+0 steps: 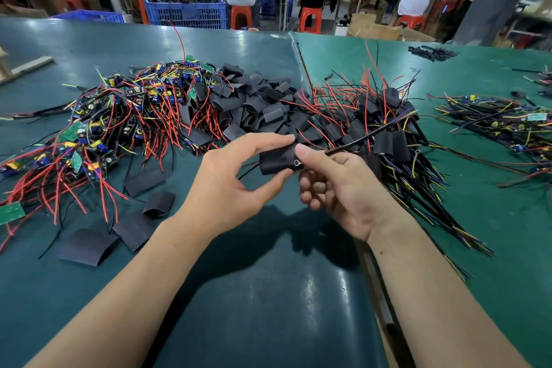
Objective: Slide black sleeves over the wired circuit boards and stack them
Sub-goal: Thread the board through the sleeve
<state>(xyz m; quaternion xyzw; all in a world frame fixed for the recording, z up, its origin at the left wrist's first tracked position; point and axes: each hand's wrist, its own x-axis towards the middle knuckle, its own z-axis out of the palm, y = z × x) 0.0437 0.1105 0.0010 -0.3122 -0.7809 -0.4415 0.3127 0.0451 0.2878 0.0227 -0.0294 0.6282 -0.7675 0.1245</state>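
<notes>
Above the green table, my left hand [236, 185] pinches a black sleeve [276, 161] between thumb and forefinger. My right hand [334, 185] grips the sleeve's right end, where a small metal part of the board shows and its black wires [370, 134] run up to the right. A heap of bare wired circuit boards [119, 116] lies to the left. Loose black sleeves [257, 101] are piled in the middle behind my hands. Sleeved boards [385, 134] are stacked to the right with their wires trailing toward me.
Several flat sleeves [89, 245] lie on the table [268, 293] at the near left. Another bundle of wired boards [495, 122] lies far right. Blue crates [185, 9] and seated people at benches are beyond the table.
</notes>
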